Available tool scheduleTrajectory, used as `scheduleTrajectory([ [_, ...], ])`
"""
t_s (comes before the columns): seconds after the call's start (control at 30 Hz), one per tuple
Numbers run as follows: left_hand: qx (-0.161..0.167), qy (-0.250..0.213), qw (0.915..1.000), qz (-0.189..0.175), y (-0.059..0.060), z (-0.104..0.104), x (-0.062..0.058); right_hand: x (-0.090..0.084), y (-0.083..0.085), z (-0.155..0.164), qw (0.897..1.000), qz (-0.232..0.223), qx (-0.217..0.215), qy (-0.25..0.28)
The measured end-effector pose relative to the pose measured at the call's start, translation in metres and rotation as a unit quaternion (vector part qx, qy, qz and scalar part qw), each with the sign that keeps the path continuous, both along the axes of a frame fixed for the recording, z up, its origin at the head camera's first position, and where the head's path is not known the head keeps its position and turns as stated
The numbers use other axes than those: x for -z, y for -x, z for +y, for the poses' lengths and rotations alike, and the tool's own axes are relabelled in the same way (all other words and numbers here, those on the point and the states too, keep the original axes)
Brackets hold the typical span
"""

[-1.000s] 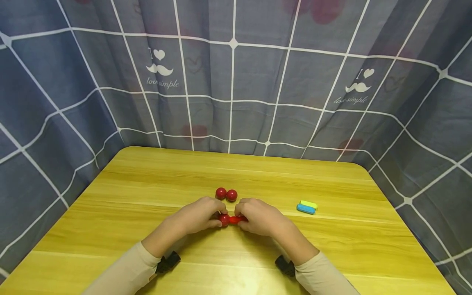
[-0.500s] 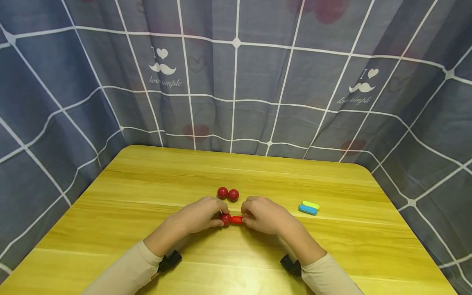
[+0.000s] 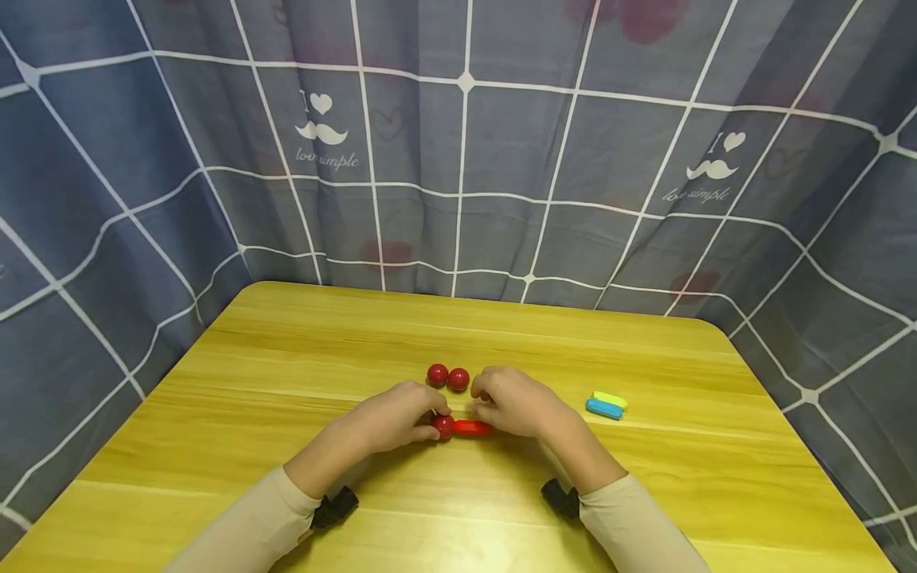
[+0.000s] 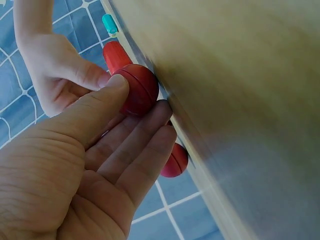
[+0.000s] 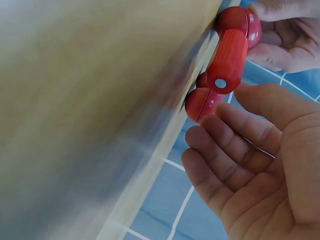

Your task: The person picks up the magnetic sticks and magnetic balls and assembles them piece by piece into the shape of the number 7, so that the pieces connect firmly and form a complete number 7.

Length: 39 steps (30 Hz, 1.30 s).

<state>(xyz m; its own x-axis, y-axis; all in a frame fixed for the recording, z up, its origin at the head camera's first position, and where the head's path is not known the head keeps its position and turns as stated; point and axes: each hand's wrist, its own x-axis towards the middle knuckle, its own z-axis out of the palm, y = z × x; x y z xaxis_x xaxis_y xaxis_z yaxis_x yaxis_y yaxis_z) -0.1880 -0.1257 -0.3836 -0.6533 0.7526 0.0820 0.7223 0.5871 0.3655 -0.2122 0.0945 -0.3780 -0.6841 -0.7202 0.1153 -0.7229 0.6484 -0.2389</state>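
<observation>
Left hand (image 3: 392,415) pinches red ball (image 3: 443,426); right hand (image 3: 517,402) seemingly loose.

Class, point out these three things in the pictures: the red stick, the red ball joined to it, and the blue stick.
red stick (image 3: 473,427), head view, middle of its length
red ball (image 4: 140,90), left wrist view, its rounded side
blue stick (image 3: 604,409), head view, its middle
</observation>
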Motion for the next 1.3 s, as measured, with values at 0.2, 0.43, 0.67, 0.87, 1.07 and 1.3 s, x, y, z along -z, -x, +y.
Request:
scheduleTrajectory([
  [0.2, 0.003, 0.001, 1.0, 0.0, 0.001, -0.001, 0.001, -0.002, 0.008, -0.005, 0.999, 0.003, 0.033, 0.031],
  [0.43, 0.006, -0.005, 0.9999, -0.011, 0.001, -0.001, 0.0, 0.0, 0.018, -0.013, 0.998, 0.028, 0.052, 0.022],
  [0.67, 0.011, -0.004, 0.9999, -0.002, 0.001, -0.002, 0.0, 0.005, 0.027, -0.023, 0.998, 0.048, 0.045, 0.014],
  [0.87, 0.008, -0.001, 1.0, -0.001, 0.001, -0.002, 0.0, 0.005, 0.03, -0.028, 0.997, 0.066, 0.045, -0.008],
  [1.07, 0.002, 0.011, 0.9999, 0.005, 0.001, -0.002, 0.0, 0.002, 0.027, -0.03, 0.997, 0.063, 0.046, -0.008],
  [1.3, -0.003, 0.01, 0.9999, -0.002, -0.001, -0.001, 0.0, 0.005, 0.024, -0.026, 0.997, 0.022, 0.07, 0.006],
])
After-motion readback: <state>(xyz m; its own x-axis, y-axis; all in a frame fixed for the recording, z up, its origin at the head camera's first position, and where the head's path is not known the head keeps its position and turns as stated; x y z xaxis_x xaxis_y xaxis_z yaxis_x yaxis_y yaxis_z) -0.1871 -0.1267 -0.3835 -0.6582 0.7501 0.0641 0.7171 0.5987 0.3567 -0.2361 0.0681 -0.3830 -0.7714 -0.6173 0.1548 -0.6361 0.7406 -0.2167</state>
